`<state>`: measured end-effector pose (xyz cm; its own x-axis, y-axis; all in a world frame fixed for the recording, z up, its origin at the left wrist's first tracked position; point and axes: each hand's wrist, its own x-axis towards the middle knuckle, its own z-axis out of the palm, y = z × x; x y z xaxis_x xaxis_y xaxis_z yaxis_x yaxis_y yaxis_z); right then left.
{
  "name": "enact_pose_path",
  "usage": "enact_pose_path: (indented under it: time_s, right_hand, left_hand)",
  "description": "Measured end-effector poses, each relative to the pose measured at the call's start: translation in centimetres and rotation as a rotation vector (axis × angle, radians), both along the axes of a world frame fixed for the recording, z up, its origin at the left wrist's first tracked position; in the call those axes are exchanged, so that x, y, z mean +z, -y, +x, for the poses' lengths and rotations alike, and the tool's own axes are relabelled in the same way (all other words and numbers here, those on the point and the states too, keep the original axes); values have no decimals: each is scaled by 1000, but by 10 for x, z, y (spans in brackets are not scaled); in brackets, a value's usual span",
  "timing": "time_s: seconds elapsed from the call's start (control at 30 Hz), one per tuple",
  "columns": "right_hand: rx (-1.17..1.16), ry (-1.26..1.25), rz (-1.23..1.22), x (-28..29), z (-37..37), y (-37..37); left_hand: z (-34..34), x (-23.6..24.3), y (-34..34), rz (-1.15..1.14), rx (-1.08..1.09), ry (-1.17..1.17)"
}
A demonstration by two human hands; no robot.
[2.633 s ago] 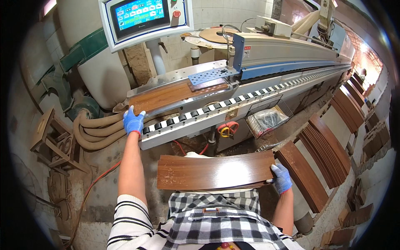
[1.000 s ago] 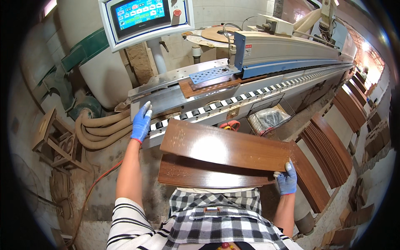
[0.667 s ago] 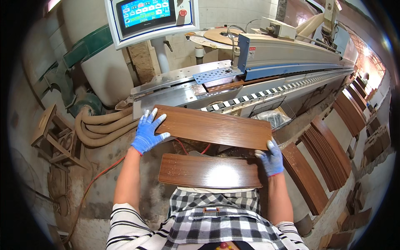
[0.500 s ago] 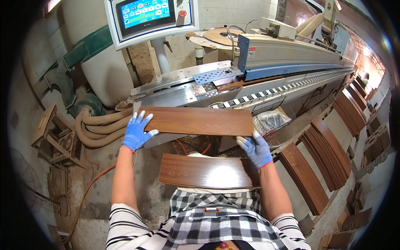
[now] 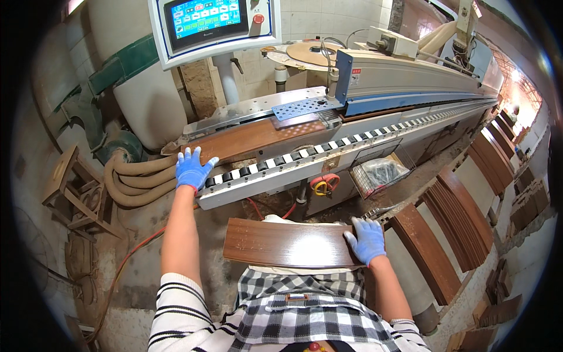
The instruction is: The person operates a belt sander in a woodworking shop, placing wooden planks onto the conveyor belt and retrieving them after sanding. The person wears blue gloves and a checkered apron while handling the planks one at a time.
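Note:
My left hand point(image 5: 193, 170), in a blue and white glove, lies with fingers spread on the near left end of a brown wooden board point(image 5: 246, 138). That board rests on the bed of a long machine point(image 5: 410, 82), its right end at the perforated blue plate point(image 5: 302, 108). A second brown board point(image 5: 281, 240) lies just in front of my waist, with light glaring off its face. At its right end is my right hand point(image 5: 368, 242), gloved alike, thumb apart from the fingers and touching the board; the fingertips are partly hard to make out.
A roller track point(image 5: 305, 154) runs along the machine's front, above a wire basket point(image 5: 381, 173). A control screen point(image 5: 208, 20) stands at far left. Ribbed hoses point(image 5: 141, 182) and a wooden stool point(image 5: 79, 188) are at left. Several stacked boards point(image 5: 457, 217) line the right.
The board held in both hands has moved away onto the machine bed. My left hand has stayed by its left end; my right hand has let go and dropped to the board at my waist.

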<state>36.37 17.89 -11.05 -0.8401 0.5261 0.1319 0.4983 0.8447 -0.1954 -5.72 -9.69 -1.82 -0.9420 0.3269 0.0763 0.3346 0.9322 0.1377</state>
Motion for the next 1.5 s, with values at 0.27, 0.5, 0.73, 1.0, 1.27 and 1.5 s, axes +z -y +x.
enact_pose_path:
  time_s: [0.27, 0.5, 0.73, 1.0, 1.27, 1.5]
  right_hand:
    - [-120, -95, 161, -5, 45, 28]
    - [-524, -346, -102, -17, 105, 32]
    - [-743, -717, -1092, -29, 136, 30]
    - [-549, -883, -1487, 13, 112, 5]
    - [-413, -952, -1750, 12, 96, 4]
    - [-465, -863, -1688, 6, 93, 5]
  left_hand:
    - [-9, -9, -31, 38, 32, -55]
    - [-17, -19, -21, 136, -4, -62]
    - [-22, -30, -14, 211, -44, -106]
    - [-20, -29, -14, 230, -34, -116]
    - [-21, -35, -14, 239, -35, -163]
    - [-28, -41, -5, 258, -85, -159]
